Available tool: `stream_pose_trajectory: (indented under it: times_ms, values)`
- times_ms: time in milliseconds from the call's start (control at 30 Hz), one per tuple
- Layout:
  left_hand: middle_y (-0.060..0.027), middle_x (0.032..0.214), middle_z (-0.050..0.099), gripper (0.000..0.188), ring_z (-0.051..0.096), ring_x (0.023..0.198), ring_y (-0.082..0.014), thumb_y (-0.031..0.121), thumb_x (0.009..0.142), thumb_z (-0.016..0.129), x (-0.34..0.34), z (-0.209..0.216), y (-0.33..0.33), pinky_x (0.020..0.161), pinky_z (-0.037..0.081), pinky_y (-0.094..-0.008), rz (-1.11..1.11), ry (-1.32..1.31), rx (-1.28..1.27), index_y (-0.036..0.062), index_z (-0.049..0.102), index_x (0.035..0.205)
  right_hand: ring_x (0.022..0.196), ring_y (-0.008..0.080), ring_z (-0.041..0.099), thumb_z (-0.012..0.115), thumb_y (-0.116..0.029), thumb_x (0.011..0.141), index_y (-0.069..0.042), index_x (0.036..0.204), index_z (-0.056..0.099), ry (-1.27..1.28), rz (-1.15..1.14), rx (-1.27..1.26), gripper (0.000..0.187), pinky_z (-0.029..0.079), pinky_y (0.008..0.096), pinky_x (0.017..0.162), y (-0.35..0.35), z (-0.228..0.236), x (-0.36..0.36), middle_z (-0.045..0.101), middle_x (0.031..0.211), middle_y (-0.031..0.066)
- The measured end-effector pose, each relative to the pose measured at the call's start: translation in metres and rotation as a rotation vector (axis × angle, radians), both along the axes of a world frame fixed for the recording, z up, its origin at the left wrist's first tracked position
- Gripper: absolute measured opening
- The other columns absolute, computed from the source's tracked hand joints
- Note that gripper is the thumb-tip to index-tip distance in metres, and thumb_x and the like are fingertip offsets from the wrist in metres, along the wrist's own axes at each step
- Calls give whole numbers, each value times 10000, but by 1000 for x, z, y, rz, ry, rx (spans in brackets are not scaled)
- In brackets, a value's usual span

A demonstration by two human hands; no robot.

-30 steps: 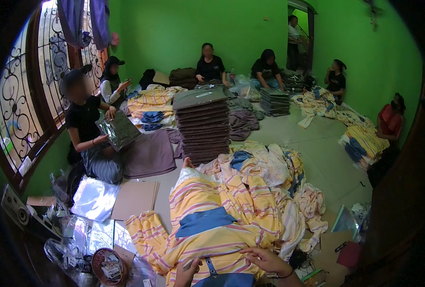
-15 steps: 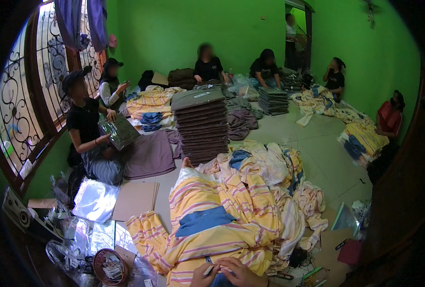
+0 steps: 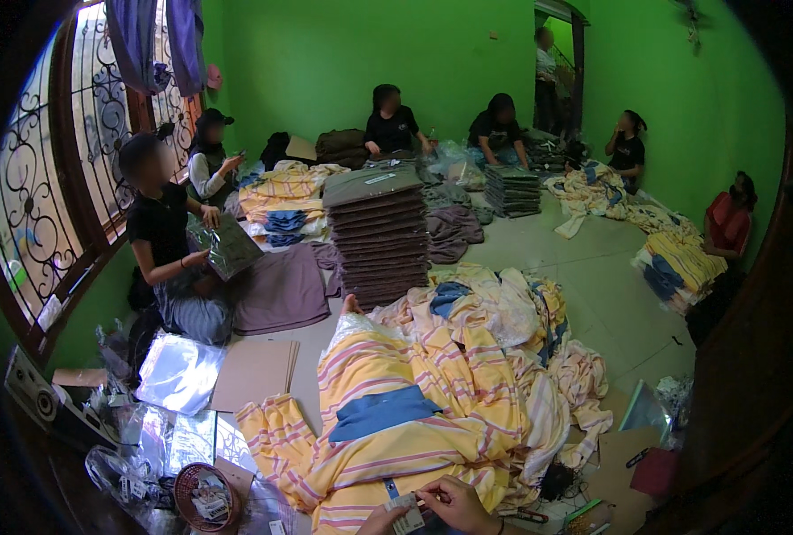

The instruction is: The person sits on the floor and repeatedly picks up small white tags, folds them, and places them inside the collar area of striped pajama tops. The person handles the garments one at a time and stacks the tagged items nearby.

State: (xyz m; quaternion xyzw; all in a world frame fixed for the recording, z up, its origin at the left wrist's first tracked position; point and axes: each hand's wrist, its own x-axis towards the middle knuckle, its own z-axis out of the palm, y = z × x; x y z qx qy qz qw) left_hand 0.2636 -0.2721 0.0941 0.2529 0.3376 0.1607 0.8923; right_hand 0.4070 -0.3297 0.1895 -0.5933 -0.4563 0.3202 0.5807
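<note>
A yellow striped shirt [image 3: 414, 456] with a blue collar [image 3: 386, 413] is spread over my outstretched legs. At the lower edge, my left hand [image 3: 380, 520] grips a small, pale printed tag [image 3: 406, 515]. Close beside it, my right hand [image 3: 457, 505] has its thumb and fingers pinched together next to the tag's upper end. Whatever those fingers hold is too small to make out. Both hands are above the near part of the shirt, by its blue buttoned strip [image 3: 391, 488].
A round basket [image 3: 202, 471] of tags stands at left, near clear plastic bags [image 3: 181, 374] and cardboard sheets [image 3: 256, 374]. Ahead rises a tall stack of folded dark garments [image 3: 374, 236]. Rumpled striped shirts [image 3: 539, 357] lie at right. Several people sit around the room.
The tag has turned so that its printed face shows more. My right hand has risen slightly and shifted right, its fingers now pinched. The camera view has shifted a little.
</note>
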Motion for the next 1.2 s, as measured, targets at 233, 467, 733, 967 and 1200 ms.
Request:
stream_pose_trajectory:
  times_ms: [233, 467, 733, 967, 1200]
  values:
    - [-56, 942, 588, 268, 553, 808, -124, 158, 820, 554, -6, -35, 2, 685, 443, -245, -28, 435, 585, 9, 546, 1043, 629, 214, 516, 601, -89, 751, 1, 800, 562, -285, 13, 49, 109, 421, 291, 565, -2, 12, -2, 512, 695, 107]
    - [-51, 920, 590, 233, 539, 825, -115, 119, 800, 563, -2, 22, -4, 688, 432, -237, 75, 252, 599, -8, 574, 995, 742, 223, 549, 594, -113, 768, -17, 893, 566, -448, 90, 79, 160, 441, 302, 646, 2, 1, -1, 551, 795, 97]
    - [-48, 860, 570, 190, 522, 803, -119, 91, 770, 583, 1, 52, -6, 711, 411, -228, 176, 231, 564, -7, 565, 932, 701, 270, 541, 591, -86, 749, -8, 804, 565, -376, 50, 102, 100, 437, 316, 609, 1, 5, -4, 532, 741, 127]
    - [-55, 858, 571, 182, 519, 813, -132, 100, 794, 565, 1, 31, -6, 715, 408, -251, 274, 248, 920, -11, 561, 938, 704, 281, 530, 576, -86, 754, -12, 803, 566, -390, 74, 95, 90, 432, 332, 627, 4, 6, -8, 533, 752, 133]
    - [-90, 907, 570, 246, 510, 843, -144, 182, 824, 538, 1, 37, -8, 745, 399, -260, 251, 294, 600, -36, 563, 935, 707, 215, 553, 602, -100, 760, -8, 860, 555, -512, 82, 50, 143, 452, 288, 624, 10, -8, 1, 539, 770, 99]
